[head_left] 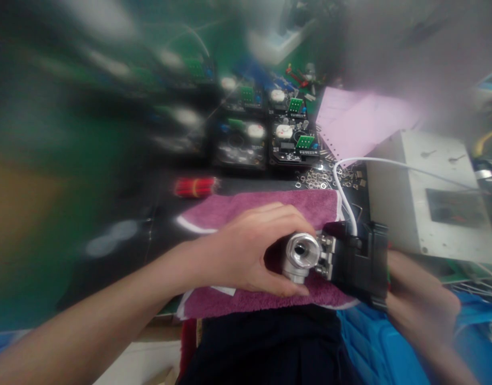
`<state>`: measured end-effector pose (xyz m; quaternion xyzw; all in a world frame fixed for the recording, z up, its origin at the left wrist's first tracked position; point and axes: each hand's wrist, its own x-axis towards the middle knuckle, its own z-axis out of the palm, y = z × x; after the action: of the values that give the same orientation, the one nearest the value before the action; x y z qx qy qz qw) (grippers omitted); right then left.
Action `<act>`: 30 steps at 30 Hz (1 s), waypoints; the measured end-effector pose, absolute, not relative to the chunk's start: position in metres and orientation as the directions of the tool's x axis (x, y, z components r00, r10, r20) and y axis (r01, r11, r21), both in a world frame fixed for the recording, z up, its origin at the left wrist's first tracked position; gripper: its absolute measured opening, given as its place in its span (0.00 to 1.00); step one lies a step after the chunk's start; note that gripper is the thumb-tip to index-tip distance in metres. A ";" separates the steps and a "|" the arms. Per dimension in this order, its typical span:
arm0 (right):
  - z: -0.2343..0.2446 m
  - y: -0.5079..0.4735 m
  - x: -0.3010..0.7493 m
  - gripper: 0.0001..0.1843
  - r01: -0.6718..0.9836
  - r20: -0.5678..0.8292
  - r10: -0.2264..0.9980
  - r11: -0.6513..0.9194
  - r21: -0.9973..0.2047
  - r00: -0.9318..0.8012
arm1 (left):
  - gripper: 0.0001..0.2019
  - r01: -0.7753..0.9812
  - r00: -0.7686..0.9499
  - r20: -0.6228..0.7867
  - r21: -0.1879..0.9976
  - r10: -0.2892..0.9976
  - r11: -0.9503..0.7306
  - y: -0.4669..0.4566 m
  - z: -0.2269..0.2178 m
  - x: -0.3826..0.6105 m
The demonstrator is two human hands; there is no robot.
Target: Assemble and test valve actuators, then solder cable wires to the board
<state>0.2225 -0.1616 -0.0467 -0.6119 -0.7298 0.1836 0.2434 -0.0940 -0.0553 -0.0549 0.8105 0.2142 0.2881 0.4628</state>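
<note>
A silver metal ball valve (pixel 299 259) with a round threaded opening faces up toward me. My left hand (pixel 254 251) curls around it, thumb below and fingers above. A metal bracket (pixel 328 256) joins the valve to a black actuator housing (pixel 360 267). My right hand (pixel 418 289) holds the housing at its right side; its fingers are mostly hidden behind it. A white cable (pixel 337 184) rises from the housing and bends off to the right. Both hands are over a purple towel (pixel 262 206) with white edging.
Black circuit boards (pixel 296 144) stand in rows beyond the towel. Near them are loose metal washers (pixel 320 179), a bundle of red sticks or wires (pixel 195 187) and pink paper (pixel 358 120). A pale metal box (pixel 422 198) with switches stands right; a blue plastic surface (pixel 384 347) lies below.
</note>
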 end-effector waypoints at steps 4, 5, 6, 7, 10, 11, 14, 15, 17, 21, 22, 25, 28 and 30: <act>-0.047 -0.162 0.222 0.10 0.806 0.136 0.983 0.181 -0.563 -0.125 | 0.29 0.087 0.746 0.261 0.874 0.612 -0.478 -0.056 -0.055 -0.094; -0.048 -0.163 0.223 0.10 0.806 0.139 0.982 0.184 -0.563 -0.126 | 0.29 0.090 0.749 0.257 0.874 0.610 -0.478 -0.056 -0.055 -0.094; -0.049 -0.163 0.223 0.11 0.803 0.149 0.980 0.192 -0.564 -0.129 | 0.29 0.092 0.752 0.254 0.873 0.608 -0.479 -0.056 -0.055 -0.094; -0.049 -0.163 0.224 0.11 0.800 0.160 0.978 0.200 -0.566 -0.131 | 0.29 0.095 0.753 0.253 0.872 0.608 -0.480 -0.056 -0.055 -0.094; -0.050 -0.163 0.225 0.11 0.792 0.174 0.975 0.216 -0.571 -0.140 | 0.28 0.096 0.752 0.255 0.870 0.608 -0.484 -0.056 -0.054 -0.094; -0.050 -0.163 0.225 0.11 0.796 0.168 0.976 0.213 -0.567 -0.142 | 0.29 0.097 0.751 0.255 0.870 0.610 -0.483 -0.056 -0.054 -0.094; -0.051 -0.163 0.225 0.12 0.805 0.147 0.979 0.198 -0.560 -0.139 | 0.29 0.095 0.747 0.257 0.871 0.613 -0.481 -0.055 -0.054 -0.094; -0.051 -0.163 0.225 0.13 0.805 0.148 0.980 0.194 -0.560 -0.133 | 0.29 0.096 0.748 0.256 0.872 0.613 -0.481 -0.055 -0.054 -0.094; -0.051 -0.164 0.225 0.14 0.802 0.151 0.980 0.193 -0.565 -0.129 | 0.29 0.096 0.749 0.255 0.871 0.611 -0.482 -0.055 -0.054 -0.094; -0.051 -0.163 0.225 0.14 0.801 0.152 0.979 0.196 -0.565 -0.132 | 0.28 0.094 0.752 0.257 0.870 0.607 -0.485 -0.055 -0.055 -0.094; -0.051 -0.163 0.225 0.13 0.802 0.148 0.980 0.193 -0.565 -0.131 | 0.28 0.094 0.754 0.256 0.869 0.605 -0.485 -0.055 -0.055 -0.095; -0.051 -0.163 0.225 0.13 0.805 0.134 0.983 0.177 -0.567 -0.122 | 0.29 0.098 0.759 0.249 0.869 0.602 -0.484 -0.055 -0.056 -0.095; -0.051 -0.163 0.225 0.13 0.805 0.121 0.987 0.156 -0.573 -0.105 | 0.29 0.100 0.757 0.251 0.868 0.604 -0.486 -0.055 -0.055 -0.095; -0.052 -0.163 0.225 0.13 0.806 0.118 0.988 0.152 -0.572 -0.102 | 0.29 0.098 0.751 0.259 0.866 0.607 -0.490 -0.055 -0.055 -0.095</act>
<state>0.2252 -0.1634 -0.0518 -0.6239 -0.7186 0.1863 0.2441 -0.0952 -0.0555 -0.0550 0.8169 0.2159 0.2789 0.4563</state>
